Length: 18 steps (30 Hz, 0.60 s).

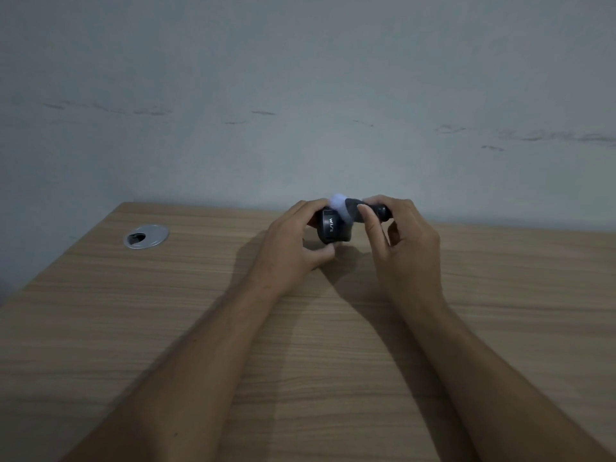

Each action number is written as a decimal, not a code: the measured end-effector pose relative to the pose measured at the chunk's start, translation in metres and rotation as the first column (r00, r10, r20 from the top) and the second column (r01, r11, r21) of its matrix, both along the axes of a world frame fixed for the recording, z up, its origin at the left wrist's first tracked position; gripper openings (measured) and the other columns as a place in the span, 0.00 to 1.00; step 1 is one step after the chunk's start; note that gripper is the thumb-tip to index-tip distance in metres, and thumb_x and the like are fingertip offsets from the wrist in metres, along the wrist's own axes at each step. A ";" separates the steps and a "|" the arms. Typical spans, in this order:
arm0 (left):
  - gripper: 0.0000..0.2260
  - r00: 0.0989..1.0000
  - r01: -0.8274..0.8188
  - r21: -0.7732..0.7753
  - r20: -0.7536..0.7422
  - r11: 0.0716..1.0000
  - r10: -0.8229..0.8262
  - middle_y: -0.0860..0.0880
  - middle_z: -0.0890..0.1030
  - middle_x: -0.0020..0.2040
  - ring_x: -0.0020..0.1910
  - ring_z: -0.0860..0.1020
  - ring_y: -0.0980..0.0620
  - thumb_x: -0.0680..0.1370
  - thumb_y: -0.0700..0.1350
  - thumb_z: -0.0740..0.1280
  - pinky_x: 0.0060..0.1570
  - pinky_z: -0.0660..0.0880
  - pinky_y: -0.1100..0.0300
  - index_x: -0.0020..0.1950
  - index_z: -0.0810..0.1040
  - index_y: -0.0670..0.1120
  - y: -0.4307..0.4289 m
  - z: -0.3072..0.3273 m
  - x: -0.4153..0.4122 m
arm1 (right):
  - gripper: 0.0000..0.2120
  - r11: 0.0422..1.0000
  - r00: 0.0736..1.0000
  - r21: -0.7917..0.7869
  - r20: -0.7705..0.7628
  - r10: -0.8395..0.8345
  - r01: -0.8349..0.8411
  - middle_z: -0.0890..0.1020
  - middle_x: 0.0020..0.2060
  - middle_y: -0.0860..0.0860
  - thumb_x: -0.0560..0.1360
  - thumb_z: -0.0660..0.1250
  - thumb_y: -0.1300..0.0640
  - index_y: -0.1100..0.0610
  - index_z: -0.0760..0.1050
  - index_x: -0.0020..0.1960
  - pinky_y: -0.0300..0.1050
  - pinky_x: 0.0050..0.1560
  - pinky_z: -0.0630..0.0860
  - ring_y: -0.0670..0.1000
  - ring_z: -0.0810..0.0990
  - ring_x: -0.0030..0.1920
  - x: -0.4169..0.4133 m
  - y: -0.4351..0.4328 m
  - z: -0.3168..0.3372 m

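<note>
Slip risk: your left hand gripped the wide head of the black torch, your right hand only pinched its thin handle over the counter, so twisting could've dropped it.

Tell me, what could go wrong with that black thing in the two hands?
Possibly a slip: the left hand and right hand grip the black device only by its ends, so it might drop onto the desk. The room is dim, so small parts could be misjudged.
</note>
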<state>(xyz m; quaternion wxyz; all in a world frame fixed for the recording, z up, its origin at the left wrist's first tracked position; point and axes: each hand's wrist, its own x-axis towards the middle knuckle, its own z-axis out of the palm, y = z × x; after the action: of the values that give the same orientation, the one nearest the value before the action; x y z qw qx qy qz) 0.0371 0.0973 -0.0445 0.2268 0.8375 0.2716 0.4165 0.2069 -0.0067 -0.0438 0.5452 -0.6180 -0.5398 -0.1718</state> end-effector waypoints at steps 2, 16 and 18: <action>0.26 0.999 0.016 -0.082 0.053 0.996 -0.011 0.57 0.85 0.60 0.56 0.83 0.60 0.73 0.42 0.80 0.51 0.78 0.65 0.71 0.81 0.51 -0.001 0.000 -0.002 | 0.08 0.999 0.994 -0.044 -0.104 -0.018 0.013 0.85 0.46 0.45 0.86 0.71 0.51 0.55 0.85 0.58 0.29 0.44 0.69 0.34 0.75 0.37 0.006 0.000 -0.002; 0.24 0.999 -0.050 -0.404 -0.016 0.914 0.047 0.49 0.87 0.52 0.32 0.82 0.61 0.73 0.42 0.83 0.29 0.75 0.72 0.63 0.74 0.45 -0.015 0.012 -0.007 | 0.05 0.992 0.985 -0.126 -0.170 -0.008 -0.013 0.85 0.42 0.46 0.84 0.73 0.54 0.54 0.86 0.53 0.30 0.40 0.70 0.39 0.78 0.36 0.007 -0.001 -0.003; 0.25 0.992 -0.118 -0.331 -0.089 0.936 0.093 0.52 0.85 0.53 0.37 0.79 0.64 0.72 0.45 0.84 0.31 0.72 0.76 0.63 0.75 0.44 -0.020 0.017 -0.008 | 0.05 0.991 0.986 -0.115 -0.158 0.044 -0.062 0.84 0.38 0.46 0.84 0.72 0.56 0.55 0.85 0.51 0.34 0.39 0.71 0.42 0.78 0.35 0.002 -0.006 0.002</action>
<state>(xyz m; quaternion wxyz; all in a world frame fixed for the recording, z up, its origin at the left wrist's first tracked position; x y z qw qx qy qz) 0.0286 0.0770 -0.0272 0.3337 0.7851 0.3910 0.3454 0.2092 -0.0130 -0.0416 0.5518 -0.6465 -0.5213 -0.0759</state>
